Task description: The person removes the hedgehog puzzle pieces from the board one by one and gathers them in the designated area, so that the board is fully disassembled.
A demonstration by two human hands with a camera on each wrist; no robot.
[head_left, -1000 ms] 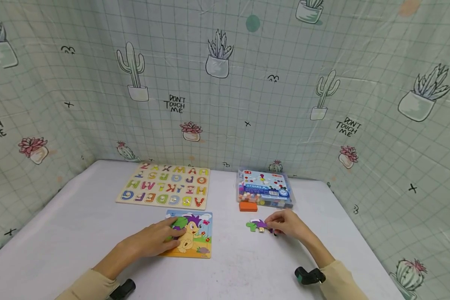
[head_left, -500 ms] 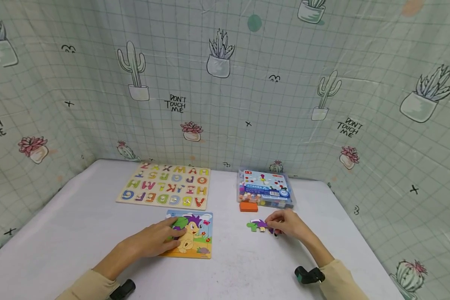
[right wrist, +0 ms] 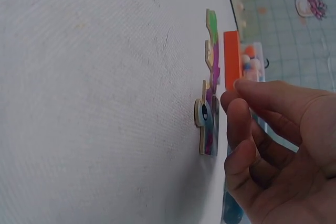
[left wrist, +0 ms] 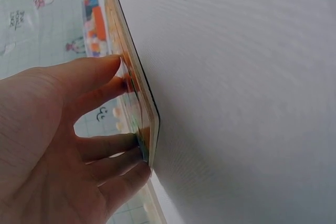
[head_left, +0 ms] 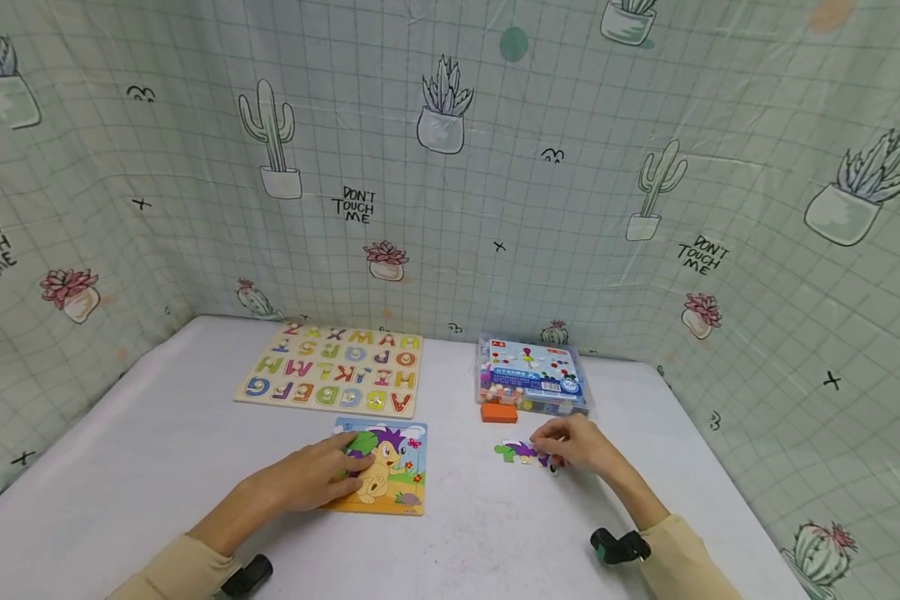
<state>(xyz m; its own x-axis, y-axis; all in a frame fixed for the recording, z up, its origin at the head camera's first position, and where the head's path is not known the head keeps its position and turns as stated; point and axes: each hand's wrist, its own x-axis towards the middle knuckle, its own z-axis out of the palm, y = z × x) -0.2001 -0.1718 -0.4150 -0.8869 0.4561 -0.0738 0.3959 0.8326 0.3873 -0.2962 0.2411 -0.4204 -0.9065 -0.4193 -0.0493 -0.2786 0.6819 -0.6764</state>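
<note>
The flat, thin jigsaw pieces in green and purple, with light wooden edges (head_left: 521, 449), lie on the white table (head_left: 465, 542), directly at the fingertips of the right hand (head_left: 579, 444), which is clearly the nearer hand. Their row has its long axis going sideways: from these fingertips it runs out to the left and ends in the green part. This seems the relation on which a next movement depends, because only the end nearest the fingertips is within reach of the pinch. The thumb and index finger of this hand are almost together and the other fingers are curled; whether they have hold of a piece, one cannot tell.

Well to the left of this grip, the left hand (head_left: 307, 477) rests with fingers spread on the square picture board with a hedgehog (head_left: 386, 475), grasping nothing.

Just beyond the pieces, away from the person, is the small orange rectangular block (head_left: 498, 413), and behind it the clear plastic box with a blue label (head_left: 532, 377). Farther to the left, beyond the left hand, lies the wooden alphabet board (head_left: 318, 407).

Compared with half a second earlier, both hands and the pieces keep practically the same places; only the whole head view is slightly shifted.
</note>
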